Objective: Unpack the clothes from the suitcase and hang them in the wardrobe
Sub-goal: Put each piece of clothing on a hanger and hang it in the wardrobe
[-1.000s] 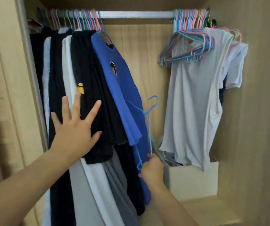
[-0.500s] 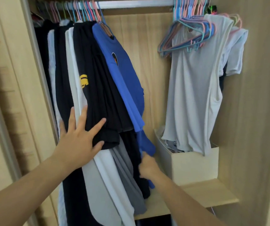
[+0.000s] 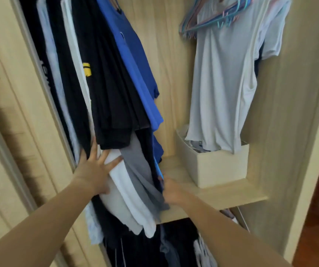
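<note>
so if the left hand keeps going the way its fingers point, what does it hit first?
The left hand already lies flat on the white garment. Its fingers point up and into the wardrobe, so the hem of the black shirt comes next, likely; depth is unclear.

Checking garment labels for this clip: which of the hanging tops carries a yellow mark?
The black top in the left-hand row, just left of the blue T-shirt. Its yellow patch shows on the front edge; no other visible garment has one.
</note>
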Available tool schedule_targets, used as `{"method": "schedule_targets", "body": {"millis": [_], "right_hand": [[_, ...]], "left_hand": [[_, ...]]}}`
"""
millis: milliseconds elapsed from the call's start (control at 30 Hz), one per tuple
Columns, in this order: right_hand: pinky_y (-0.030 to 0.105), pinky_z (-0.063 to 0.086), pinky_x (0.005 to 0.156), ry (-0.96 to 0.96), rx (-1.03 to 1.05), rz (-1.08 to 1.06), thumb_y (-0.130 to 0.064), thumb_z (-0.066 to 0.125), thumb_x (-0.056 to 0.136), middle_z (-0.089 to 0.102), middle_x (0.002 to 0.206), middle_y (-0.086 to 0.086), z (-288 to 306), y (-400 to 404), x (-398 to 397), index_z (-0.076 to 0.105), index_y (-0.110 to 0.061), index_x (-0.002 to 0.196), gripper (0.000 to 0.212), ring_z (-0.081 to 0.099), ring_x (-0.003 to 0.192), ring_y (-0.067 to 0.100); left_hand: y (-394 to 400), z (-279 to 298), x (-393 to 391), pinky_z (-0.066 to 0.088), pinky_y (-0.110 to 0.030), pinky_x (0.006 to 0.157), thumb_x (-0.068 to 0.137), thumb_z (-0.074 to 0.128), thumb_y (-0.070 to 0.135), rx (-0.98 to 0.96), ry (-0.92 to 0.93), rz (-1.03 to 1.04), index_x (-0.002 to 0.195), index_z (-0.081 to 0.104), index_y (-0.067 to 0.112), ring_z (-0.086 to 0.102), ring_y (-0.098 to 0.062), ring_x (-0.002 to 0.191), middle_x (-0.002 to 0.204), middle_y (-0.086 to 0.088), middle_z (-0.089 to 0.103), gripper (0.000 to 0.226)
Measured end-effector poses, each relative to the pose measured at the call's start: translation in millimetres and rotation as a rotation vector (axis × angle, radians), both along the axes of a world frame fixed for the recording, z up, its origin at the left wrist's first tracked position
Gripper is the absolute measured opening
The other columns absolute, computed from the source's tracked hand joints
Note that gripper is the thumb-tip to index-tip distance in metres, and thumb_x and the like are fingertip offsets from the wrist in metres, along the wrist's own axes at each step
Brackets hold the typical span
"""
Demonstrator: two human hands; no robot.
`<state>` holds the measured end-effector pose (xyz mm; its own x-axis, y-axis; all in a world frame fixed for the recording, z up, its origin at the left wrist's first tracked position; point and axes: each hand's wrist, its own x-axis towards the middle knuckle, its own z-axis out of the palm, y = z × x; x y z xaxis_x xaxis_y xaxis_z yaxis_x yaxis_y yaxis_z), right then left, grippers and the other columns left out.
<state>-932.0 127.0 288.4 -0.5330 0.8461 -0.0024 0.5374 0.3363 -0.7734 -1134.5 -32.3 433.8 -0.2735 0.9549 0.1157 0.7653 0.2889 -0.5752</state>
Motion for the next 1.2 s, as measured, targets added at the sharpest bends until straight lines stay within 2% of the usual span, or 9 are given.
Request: {"method": "schedule_targets", "body": {"millis": [133,300,567,633,733,867,933,1000,1200], "right_hand": [[0.029,0.043,0.07,0.209,-0.156,-0.162,0.01,0.038,0.093,0.047,0.085,0.006,-21,-34,55,0.056,-0.015,0.112,0.037,0.047,0.068,0.016],[0.036,0.053,0.053,0.552,-0.665,-0.325,-0.009,0.052,0.089,0.042,0.09,0.004,-27,-74,120,0.049,-0.02,0.078,0.015,0.049,0.079,0.025],[0.039,0.059,0.056,0.728,-0.622,-0.267,0.019,0.04,0.095,0.058,0.104,0.016,-41,-158,267,0.056,-0.002,0.101,0.026,0.067,0.077,0.031],[0.039,0.06,0.06,0.753,-0.622,-0.266,0.02,0.043,0.092,0.062,0.106,0.018,-52,-184,329,0.058,0.0,0.107,0.03,0.07,0.086,0.033],[0.039,0.06,0.068,0.719,-0.645,-0.271,0.015,0.051,0.085,0.068,0.106,0.019,-75,-231,440,0.061,0.0,0.114,0.034,0.07,0.091,0.031],[0.036,0.059,0.064,0.675,-0.766,-0.46,0.021,0.04,0.083,0.072,0.105,0.012,-124,-304,588,0.061,-0.006,0.112,0.045,0.072,0.091,0.024],[0.037,0.061,0.065,0.706,-0.826,-0.583,0.019,0.043,0.086,0.071,0.11,0.013,-153,-343,648,0.062,-0.006,0.114,0.042,0.072,0.099,0.027],[0.04,0.061,0.067,0.763,-0.89,-0.717,0.018,0.044,0.087,0.071,0.114,0.011,-182,-380,694,0.065,-0.008,0.114,0.043,0.071,0.102,0.032],[0.027,0.055,0.081,0.876,-0.975,-1.083,0.003,0.062,0.092,0.072,0.117,0.008,-259,-462,771,0.06,-0.012,0.127,0.038,0.07,0.099,0.017]], "left_hand": [[2,-81,11,0.016,-0.06,0.12,0.102,0.037,0.046,0.02,-0.158,0.005,0.157,-0.016,0.045,-0.049,-0.049,0.133,0.15,-0.006,-0.052,0.077],[-21,-143,30,-0.006,-0.058,0.123,0.097,0.039,0.024,-0.077,-0.278,0.104,0.158,-0.019,0.034,-0.048,-0.046,0.135,0.151,-0.007,-0.051,0.085],[-51,-194,121,0.005,-0.045,0.126,0.097,0.042,0.022,0.057,-0.691,0.274,0.161,0.005,0.01,-0.012,-0.034,0.155,0.167,-0.016,-0.017,0.074],[-49,-211,182,0.022,-0.046,0.122,0.097,0.044,0.023,0.117,-0.773,0.28,0.154,0.027,0.004,0.014,-0.038,0.152,0.164,-0.024,0.014,0.063],[-44,-251,305,0.052,-0.04,0.087,0.095,0.051,0.018,0.11,-0.958,0.206,0.111,0.066,0.006,0.062,-0.037,0.113,0.118,-0.018,0.064,0.024],[-60,-310,516,0.055,-0.035,0.075,0.098,0.056,0.011,-0.199,-1.641,0.233,0.091,0.07,0.006,0.07,-0.031,0.084,0.078,-0.012,0.072,0.016],[-81,-328,621,0.053,-0.035,0.072,0.105,0.049,0.029,-0.333,-2.084,0.432,0.107,0.063,0.013,0.069,-0.028,0.085,0.085,-0.008,0.074,0.021],[-102,-346,709,0.053,-0.041,0.077,0.107,0.041,0.041,-0.478,-2.294,0.615,0.108,0.055,0.017,0.069,-0.029,0.089,0.098,-0.013,0.072,0.027],[-144,-418,859,0.057,-0.039,0.065,0.108,0.04,0.011,-0.794,-1.98,0.489,0.09,0.048,0.015,0.063,-0.026,0.057,0.066,-0.009,0.053,0.02]]}}
